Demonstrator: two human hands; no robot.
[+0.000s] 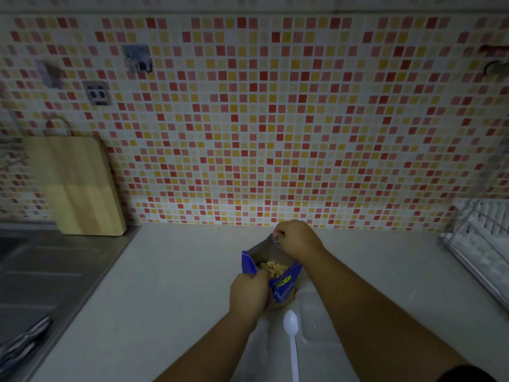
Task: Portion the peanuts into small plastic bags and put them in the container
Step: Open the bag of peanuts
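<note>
A blue peanut bag with yellow lettering stands open on the pale counter, and peanuts show inside its mouth. My left hand grips the near left edge of the bag. My right hand pinches the far edge of the bag's silver inner lip and holds the mouth apart. A white plastic spoon lies on the counter just in front of the bag, bowl towards it. Clear small plastic bags lie flat under my right forearm, hard to make out.
A steel sink drainboard fills the left side, with a striped cloth at its near corner. A wooden cutting board leans on the tiled wall. A white dish rack stands at the right.
</note>
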